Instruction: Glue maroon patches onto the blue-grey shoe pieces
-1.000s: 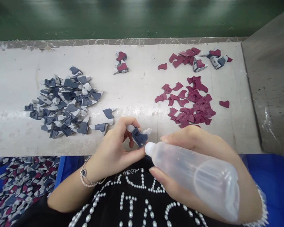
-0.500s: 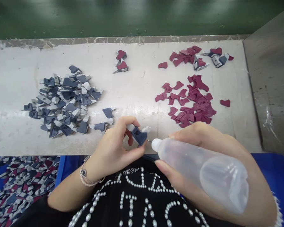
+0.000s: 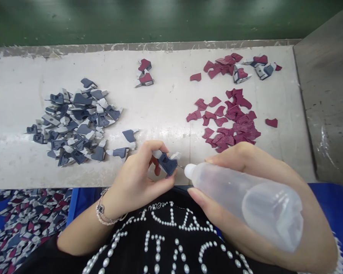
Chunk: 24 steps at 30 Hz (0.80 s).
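Between the thumb and fingers of my left hand (image 3: 140, 179) is a small dark blue and light grey plastic part (image 3: 167, 163), its recessed side showing. My right hand (image 3: 240, 160) is wrapped round a translucent squeeze bottle (image 3: 246, 198) with a white cap and a thin needle tip. The bottle lies tilted, its needle pointing left at the part's right edge; whether the tip touches it I cannot tell. Left of my left hand lies a loose blue-grey part (image 3: 120, 152). Beyond the bottle spreads a pile of flat maroon pieces (image 3: 246, 127).
A heap of blue-grey parts (image 3: 80, 121) covers the left of the white table (image 3: 165, 114). Two parts with maroon pieces (image 3: 145, 78) sit at the back. Several more stand by the far-right maroon pile (image 3: 224, 65). A metal panel (image 3: 328, 99) bounds the right. A blue bin (image 3: 77, 201) holds many parts.
The bottle in my right hand has shifted slightly up and to the right. My left hand and its part stay nearly in place. The whole view has shifted a little.
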Tool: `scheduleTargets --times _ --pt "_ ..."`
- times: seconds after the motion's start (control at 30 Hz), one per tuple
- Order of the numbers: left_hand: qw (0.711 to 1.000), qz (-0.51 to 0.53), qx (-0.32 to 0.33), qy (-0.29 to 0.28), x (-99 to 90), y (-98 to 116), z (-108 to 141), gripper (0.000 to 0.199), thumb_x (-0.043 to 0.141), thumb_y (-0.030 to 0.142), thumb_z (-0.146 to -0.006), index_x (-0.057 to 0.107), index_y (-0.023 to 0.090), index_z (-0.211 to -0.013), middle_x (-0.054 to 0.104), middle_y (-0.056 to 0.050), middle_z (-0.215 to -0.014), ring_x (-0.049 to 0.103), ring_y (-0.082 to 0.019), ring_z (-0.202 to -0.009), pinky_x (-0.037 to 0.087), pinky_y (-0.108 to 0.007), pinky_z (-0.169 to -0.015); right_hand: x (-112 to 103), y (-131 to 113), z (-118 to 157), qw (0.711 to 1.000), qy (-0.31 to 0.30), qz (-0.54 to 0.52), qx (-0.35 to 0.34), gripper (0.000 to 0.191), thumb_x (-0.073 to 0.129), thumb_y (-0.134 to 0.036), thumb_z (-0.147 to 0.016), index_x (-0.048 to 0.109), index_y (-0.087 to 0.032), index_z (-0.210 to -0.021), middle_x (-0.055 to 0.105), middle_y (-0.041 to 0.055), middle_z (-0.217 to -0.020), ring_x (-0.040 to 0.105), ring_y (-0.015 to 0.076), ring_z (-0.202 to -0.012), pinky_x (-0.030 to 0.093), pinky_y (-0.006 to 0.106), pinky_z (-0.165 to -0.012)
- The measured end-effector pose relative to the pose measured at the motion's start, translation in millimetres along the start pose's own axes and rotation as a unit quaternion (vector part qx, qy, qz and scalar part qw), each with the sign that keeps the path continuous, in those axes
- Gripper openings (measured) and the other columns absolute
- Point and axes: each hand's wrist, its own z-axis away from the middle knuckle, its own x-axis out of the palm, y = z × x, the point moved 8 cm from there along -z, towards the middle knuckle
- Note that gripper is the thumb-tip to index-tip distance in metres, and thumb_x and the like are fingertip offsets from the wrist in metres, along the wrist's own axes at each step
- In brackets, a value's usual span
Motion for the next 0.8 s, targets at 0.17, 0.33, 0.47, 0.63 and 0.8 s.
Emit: scheduleTargets --times 0.17,0.33,0.47,0.63,0.8 --pt "1.0 0.011 -0.004 -0.002 -0.5 -0.4 -1.3 0.044 0.072 0.012 -0.073 0.047 0.022 -0.108 0.059 -0.002 -0.096 0.051 -0.007 -0.06 0.045 -0.021 -0.053 -3.3 -0.4 -1.9 1.0 0.018 0.002 -0.01 0.033 0.08 -0.03 -0.073 0.05 -0.024 -0.085 0.061 -0.0091 -0.062 0.057 0.0069 -0.041 0.043 0.016 -0.034" --pt "1.0 0.022 -0.007 -0.003 -0.9 0.5 -1.6 0.043 0.072 0.012 -0.073 0.047 0.022 -0.107 0.057 -0.002 -0.097 0.051 -0.008 -0.062 0.046 -0.021 -0.053 -1.7 0.2 0.8 0.999 0.012 0.029 -0.012 0.029 0.077 -0.034 -0.076 0.05 -0.024 -0.083 0.062 -0.0078 -0.062 0.058 0.0088 -0.042 0.044 0.019 -0.034" --pt "1.0 0.017 -0.004 -0.009 0.7 1.4 -1.0 0.043 0.072 0.013 -0.074 0.047 0.023 -0.108 0.057 -0.002 -0.096 0.051 -0.007 -0.061 0.045 -0.021 -0.053 -1.8 0.8 0.6 0.999 0.013 0.036 -0.016 0.029 0.077 -0.034 -0.075 0.051 -0.024 -0.083 0.064 -0.0062 -0.063 0.061 0.0106 -0.044 0.045 0.02 -0.033" --pt "1.0 0.01 -0.005 -0.01 0.7 1.5 -1.0 0.044 0.073 0.013 -0.074 0.047 0.023 -0.108 0.057 -0.001 -0.097 0.051 -0.007 -0.062 0.044 -0.019 -0.053 -3.9 1.0 0.7 0.999 0.022 0.031 -0.009 0.03 0.078 -0.032 -0.074 0.051 -0.024 -0.084 0.064 -0.0066 -0.062 0.06 0.0102 -0.042 0.044 0.019 -0.032" --pt "0.999 0.024 -0.01 -0.02 3.6 0.2 -1.5 0.043 0.072 0.015 -0.075 0.046 0.024 -0.108 0.056 -0.001 -0.097 0.05 -0.007 -0.062 0.045 -0.02 -0.053 -2.4 2.2 0.5 1.0 0.02 0.021 -0.005 0.03 0.077 -0.034 -0.075 0.051 -0.023 -0.084 0.062 -0.0078 -0.059 0.057 0.0089 -0.039 0.041 0.02 -0.03"
